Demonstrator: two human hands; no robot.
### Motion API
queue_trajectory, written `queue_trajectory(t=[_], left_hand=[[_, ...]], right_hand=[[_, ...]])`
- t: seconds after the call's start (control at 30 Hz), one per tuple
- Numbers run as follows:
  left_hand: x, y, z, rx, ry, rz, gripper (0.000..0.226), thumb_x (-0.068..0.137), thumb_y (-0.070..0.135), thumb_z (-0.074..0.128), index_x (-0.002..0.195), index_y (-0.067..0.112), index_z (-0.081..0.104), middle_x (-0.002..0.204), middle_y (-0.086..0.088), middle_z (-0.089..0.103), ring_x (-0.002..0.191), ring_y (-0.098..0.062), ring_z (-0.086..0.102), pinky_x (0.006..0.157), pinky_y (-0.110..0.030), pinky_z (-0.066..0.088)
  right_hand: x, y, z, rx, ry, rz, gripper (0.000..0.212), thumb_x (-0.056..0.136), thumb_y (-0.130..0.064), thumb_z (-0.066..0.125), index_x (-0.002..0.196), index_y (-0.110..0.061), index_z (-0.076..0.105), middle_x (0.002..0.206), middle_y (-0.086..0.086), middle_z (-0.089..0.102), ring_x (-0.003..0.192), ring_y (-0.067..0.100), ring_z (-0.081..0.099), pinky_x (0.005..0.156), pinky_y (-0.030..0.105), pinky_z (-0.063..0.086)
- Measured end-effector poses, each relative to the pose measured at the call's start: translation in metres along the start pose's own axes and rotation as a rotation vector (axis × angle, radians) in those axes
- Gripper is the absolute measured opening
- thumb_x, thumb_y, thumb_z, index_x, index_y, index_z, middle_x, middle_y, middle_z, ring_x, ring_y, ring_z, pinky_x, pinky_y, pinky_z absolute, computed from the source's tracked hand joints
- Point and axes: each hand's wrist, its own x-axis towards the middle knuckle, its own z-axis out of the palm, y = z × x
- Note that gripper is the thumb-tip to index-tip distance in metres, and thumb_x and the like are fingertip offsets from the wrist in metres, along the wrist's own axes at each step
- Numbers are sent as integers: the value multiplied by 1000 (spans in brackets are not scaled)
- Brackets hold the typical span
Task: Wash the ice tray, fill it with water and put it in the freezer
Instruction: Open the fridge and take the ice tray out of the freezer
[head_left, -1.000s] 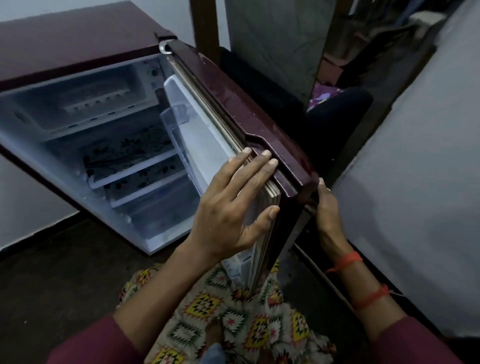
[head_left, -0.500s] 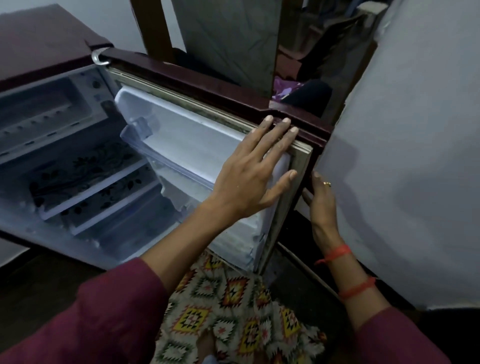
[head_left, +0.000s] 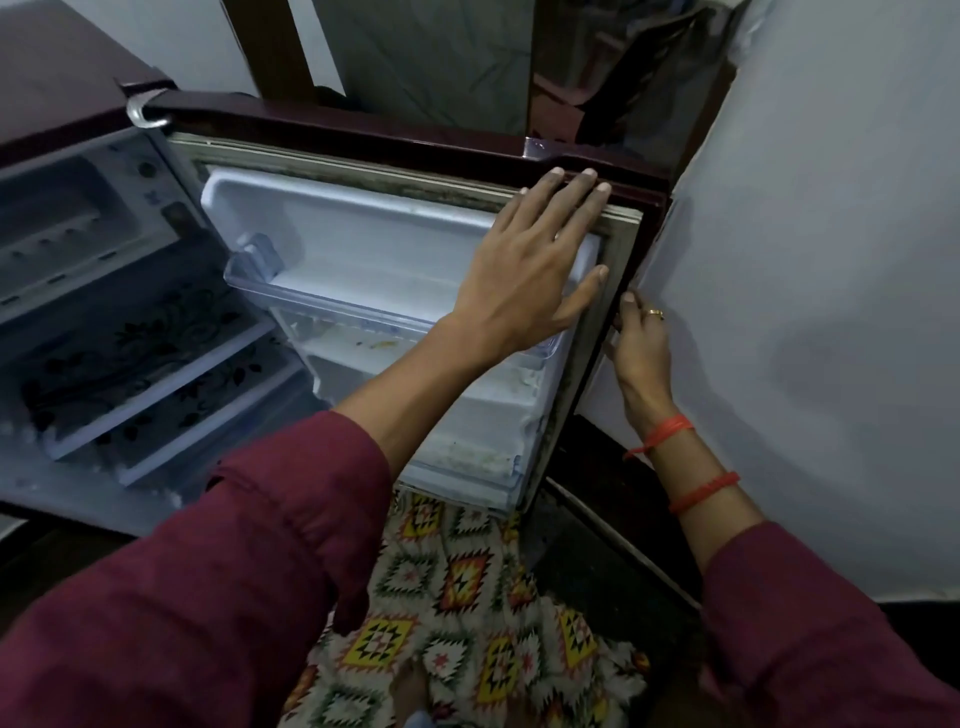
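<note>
Maroon fridge (head_left: 62, 67) stands with its door (head_left: 363, 234) swung wide. The freezer compartment (head_left: 57, 208) at its top shows no ice tray, and none is in view anywhere, so its heading and long axis cannot be told. Washing, filling and stowing likely all remain. The left hand (head_left: 530, 270) lies flat, fingers straight, on the door's top free corner. The right hand (head_left: 641, 343) touches the door's outer edge, grip unclear.
</note>
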Motion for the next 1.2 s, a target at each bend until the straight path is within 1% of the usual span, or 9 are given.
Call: queue_trajectory(t=[0.07, 0.2, 0.37, 0.5, 0.63, 0.73, 0.83, 1.07, 1.2], left_hand=[[6, -2, 3, 10, -20, -5, 69, 99, 50, 39, 155, 11, 37, 161, -8, 36, 150, -28, 30, 120, -44, 29], [19, -5, 10, 36, -69, -15, 71, 98, 51, 38, 157, 12, 32, 163, -7, 32, 152, -27, 26, 122, -42, 27], [34, -5, 18, 58, -130, -46, 75, 95, 50, 42, 159, 12, 27, 166, -6, 26, 154, -27, 20, 123, -42, 23], [46, -8, 22, 72, -171, -56, 78, 95, 50, 43, 160, 12, 23, 167, -6, 22, 154, -27, 17, 124, -42, 20], [53, -12, 28, 63, -195, -49, 80, 93, 48, 46, 160, 11, 22, 168, -7, 19, 155, -29, 14, 125, -43, 19], [53, -13, 31, 56, -209, -51, 81, 94, 47, 47, 160, 10, 18, 169, -8, 13, 156, -30, 9, 125, -45, 16], [41, -11, 32, 11, -198, -58, 81, 96, 45, 46, 161, 8, 16, 169, -11, 7, 156, -30, 3, 126, -46, 13], [-45, -18, 34, -139, -126, -202, 73, 96, 42, 50, 158, 10, 27, 167, -14, 17, 155, -31, 14, 125, -48, 17], [-107, -37, 26, -186, -144, -377, 70, 96, 42, 51, 157, 13, 31, 165, -11, 25, 153, -30, 22, 123, -49, 23]], right_hand=[[-6, -11, 2, -14, 16, -12, 52, 83, -62, 46, 128, -38, 56, 133, -6, 63, 124, 12, 57, 110, 47, 46], [-3, -12, 5, -10, 63, -64, 38, 100, -36, 52, 134, -19, 54, 123, -2, 63, 115, 18, 61, 103, 48, 50], [6, -8, 12, -4, 40, -70, 40, 97, -40, 53, 132, -22, 55, 108, -20, 59, 103, 1, 60, 101, 47, 52], [10, -9, 14, -3, -7, -78, 26, 99, -39, 52, 124, -31, 56, 107, -25, 57, 101, -5, 58, 103, 46, 51], [12, -10, 14, -31, -33, -68, 27, 87, -56, 49, 112, -48, 54, 119, -16, 61, 115, 7, 60, 105, 46, 50], [11, -11, 12, -32, -36, -77, 41, 82, -63, 47, 117, -44, 56, 126, -12, 62, 119, 9, 59, 106, 46, 50], [8, -9, 14, -23, -59, -88, 40, 86, -59, 47, 120, -41, 57, 127, -10, 62, 120, 11, 59, 105, 46, 50], [-12, 4, 32, -22, -103, -115, 31, 85, -63, 51, 110, -47, 58, 120, -3, 67, 111, 15, 65, 97, 52, 54], [-33, 10, 44, 48, -5, -183, 27, 87, -52, 55, 112, -43, 57, 120, 5, 62, 105, 18, 66, 91, 53, 56]])
